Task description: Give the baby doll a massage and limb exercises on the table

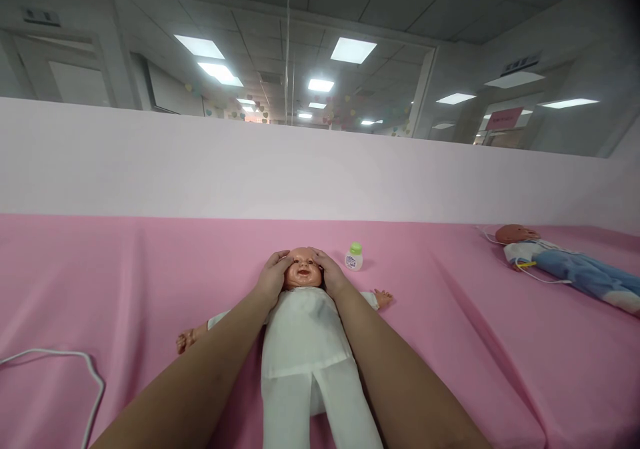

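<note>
A baby doll (307, 332) in a white top and white trousers lies on its back, its head away from me and its arms spread. My left hand (273, 274) cups the left side of its head, with the thumb on the face beside the eye. On the other side, my right hand (330, 273) holds the head in the same way. Both hands' fingers curve round the head and are partly hidden behind it. A small clear bottle (354, 258) with a green cap stands just right of my right hand, apart from it.
A pink sheet (165, 269) with some folds covers the surface. At the far right lies a second doll (575, 269) in blue and white clothes, with a thin white tube about it. A white cable (95, 369) curves at the left. Behind rises a white wall (300, 176) topped by glass.
</note>
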Demonstrator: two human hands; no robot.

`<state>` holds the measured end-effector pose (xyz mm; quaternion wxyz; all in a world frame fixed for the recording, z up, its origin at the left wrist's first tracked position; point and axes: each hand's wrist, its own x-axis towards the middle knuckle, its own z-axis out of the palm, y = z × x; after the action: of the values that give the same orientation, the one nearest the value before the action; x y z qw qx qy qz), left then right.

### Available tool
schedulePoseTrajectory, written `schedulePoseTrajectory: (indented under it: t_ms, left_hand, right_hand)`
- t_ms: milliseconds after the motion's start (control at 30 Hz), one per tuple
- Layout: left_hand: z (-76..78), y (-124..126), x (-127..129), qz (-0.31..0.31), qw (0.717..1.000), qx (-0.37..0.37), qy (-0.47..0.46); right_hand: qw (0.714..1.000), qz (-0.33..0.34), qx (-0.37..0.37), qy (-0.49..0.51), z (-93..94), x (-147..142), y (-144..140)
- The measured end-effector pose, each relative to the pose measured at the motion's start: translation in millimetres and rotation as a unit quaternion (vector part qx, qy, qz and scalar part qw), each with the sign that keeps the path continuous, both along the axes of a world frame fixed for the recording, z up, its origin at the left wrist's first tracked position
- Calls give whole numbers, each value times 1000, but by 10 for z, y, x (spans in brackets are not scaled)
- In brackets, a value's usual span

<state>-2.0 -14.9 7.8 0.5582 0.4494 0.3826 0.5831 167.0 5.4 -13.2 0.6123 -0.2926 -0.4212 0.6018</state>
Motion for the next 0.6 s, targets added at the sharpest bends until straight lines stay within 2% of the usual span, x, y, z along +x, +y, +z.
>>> schedulePoseTrajectory:
  t_ms: [233, 600]
  left_hand:
    - [24, -18, 16, -3, 1000, 1, -1]
    - [-86, 106, -7, 13, 999, 6, 29]
  right_hand:
    - [999, -21, 13, -31, 42, -23, -32]
    - [999, -33, 3, -35, 89, -57, -92]
